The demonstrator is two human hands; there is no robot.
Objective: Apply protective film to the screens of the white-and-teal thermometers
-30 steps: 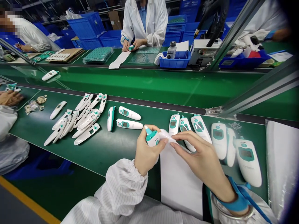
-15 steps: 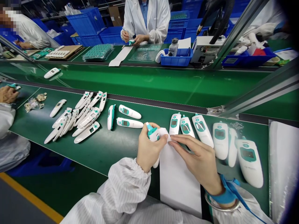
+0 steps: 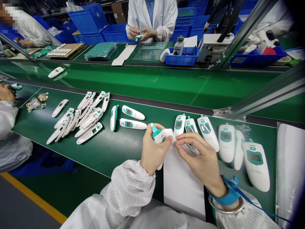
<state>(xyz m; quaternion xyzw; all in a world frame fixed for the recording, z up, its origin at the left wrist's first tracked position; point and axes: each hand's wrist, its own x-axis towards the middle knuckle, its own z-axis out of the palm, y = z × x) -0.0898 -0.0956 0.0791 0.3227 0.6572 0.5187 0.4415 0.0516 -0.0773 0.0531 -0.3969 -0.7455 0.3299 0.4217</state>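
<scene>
My left hand (image 3: pixel 154 149) is wrapped round a white and teal ear thermometer (image 3: pixel 157 135), its tip pointing up and away. Its thumb also presses the top of a long white paper sheet (image 3: pixel 183 184), which hangs down towards my lap. My right hand (image 3: pixel 200 156), with a blue wrist strap (image 3: pixel 226 194), pinches at the sheet's upper edge, beside the left thumb. Any small piece between those fingertips is too fine to make out. Just beyond the right hand lie several finished-looking thermometers (image 3: pixel 207 132), screens up. Two more thermometers (image 3: pixel 132 112) lie left of my hands, near one on its side (image 3: pixel 113 118).
A pile of white thermometer shells (image 3: pixel 89 119) lies on the green bench at left. Clear plastic (image 3: pixel 289 178) covers white sheets at far right. A metal post (image 3: pixel 257 92) slants up on the right. Beyond the conveyor (image 3: pixel 133 78), a co-worker (image 3: pixel 152 19) handles a thermometer; another person's hand (image 3: pixel 6 92) is at left.
My right fingertips have shifted slightly right along the paper's edge, and their pinch looks tighter. My left hand keeps its hold. The thermometer on the conveyor appears slightly further right, and the view has shifted a little.
</scene>
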